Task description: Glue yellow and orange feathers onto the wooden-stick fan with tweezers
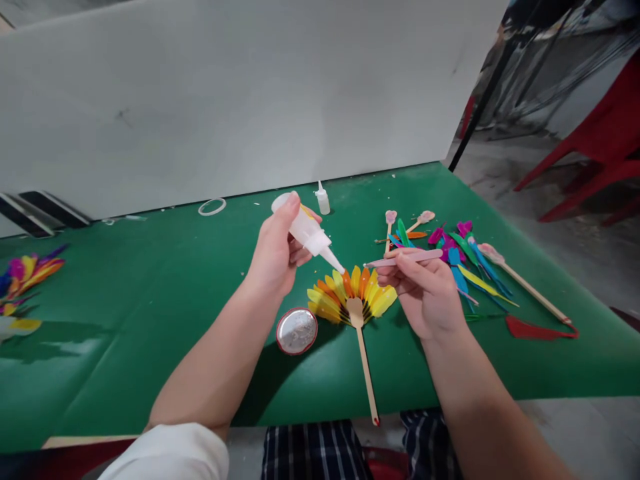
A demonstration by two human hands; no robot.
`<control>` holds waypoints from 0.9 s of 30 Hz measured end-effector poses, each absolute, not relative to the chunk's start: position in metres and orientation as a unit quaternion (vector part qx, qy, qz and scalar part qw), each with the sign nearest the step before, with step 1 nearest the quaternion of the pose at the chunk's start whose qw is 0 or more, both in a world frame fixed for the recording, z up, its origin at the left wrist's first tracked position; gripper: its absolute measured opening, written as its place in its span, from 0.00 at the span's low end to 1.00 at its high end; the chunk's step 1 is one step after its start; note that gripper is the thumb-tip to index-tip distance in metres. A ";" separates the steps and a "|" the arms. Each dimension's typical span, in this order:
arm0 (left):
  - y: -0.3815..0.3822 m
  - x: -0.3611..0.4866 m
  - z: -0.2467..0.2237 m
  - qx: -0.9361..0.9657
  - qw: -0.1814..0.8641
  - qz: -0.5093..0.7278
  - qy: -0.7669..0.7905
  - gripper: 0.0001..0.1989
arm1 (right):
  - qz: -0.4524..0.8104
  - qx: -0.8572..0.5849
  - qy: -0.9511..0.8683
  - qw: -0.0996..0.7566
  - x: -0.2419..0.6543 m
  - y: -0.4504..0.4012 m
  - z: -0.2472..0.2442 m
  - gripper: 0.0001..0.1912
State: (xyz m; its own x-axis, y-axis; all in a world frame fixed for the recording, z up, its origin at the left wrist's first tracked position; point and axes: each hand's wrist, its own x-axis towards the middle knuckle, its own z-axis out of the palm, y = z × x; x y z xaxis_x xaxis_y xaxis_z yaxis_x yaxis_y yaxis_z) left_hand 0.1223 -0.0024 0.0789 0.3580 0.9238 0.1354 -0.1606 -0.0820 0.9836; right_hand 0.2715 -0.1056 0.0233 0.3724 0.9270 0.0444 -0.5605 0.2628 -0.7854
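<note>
My left hand (280,243) is closed around a white glue bottle (309,230), tilted with its nozzle pointing down to the right. The nozzle tip is at the upper edge of a feather fan (325,303) of yellow and orange feathers on the table. A flat wooden handle (367,367) runs from the fan toward me. My right hand (425,293) pinches pale pink tweezers (413,258), their tip pointing left just above the feathers. Left of the fan lies a round silvery lid or tin (297,331) with a red rim.
Loose colored feathers (457,257) and several wooden sticks lie right, one stick with a red tassel (537,330). A small bottle (323,199) and a clear ring (212,207) are by the white panel (240,100). More feathers (30,277) lie far left on the green table (175,300).
</note>
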 end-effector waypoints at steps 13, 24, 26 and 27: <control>-0.015 0.122 0.090 0.496 0.633 0.500 0.322 0.21 | 0.464 -0.342 -0.325 0.750 0.259 -0.117 0.041 0.04; -0.020 0.123 0.093 0.466 0.636 0.524 0.322 0.21 | 0.448 -0.348 -0.349 0.746 0.256 -0.121 0.046 0.03; -0.020 0.123 0.093 0.469 0.634 0.522 0.324 0.20 | 0.444 -0.355 -0.349 0.745 0.256 -0.121 0.045 0.03; -0.021 0.123 0.093 0.470 0.634 0.521 0.324 0.20 | 0.443 -0.358 -0.349 0.744 0.256 -0.121 0.045 0.03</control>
State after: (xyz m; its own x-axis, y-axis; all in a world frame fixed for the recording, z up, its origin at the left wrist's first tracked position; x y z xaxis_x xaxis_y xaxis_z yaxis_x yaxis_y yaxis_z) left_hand 0.1232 -0.0206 0.0932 0.2470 0.9658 0.0785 -0.3556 0.0150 0.9345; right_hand 0.2561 -0.1207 0.0449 0.3644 0.9092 0.2014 -0.4092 0.3506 -0.8424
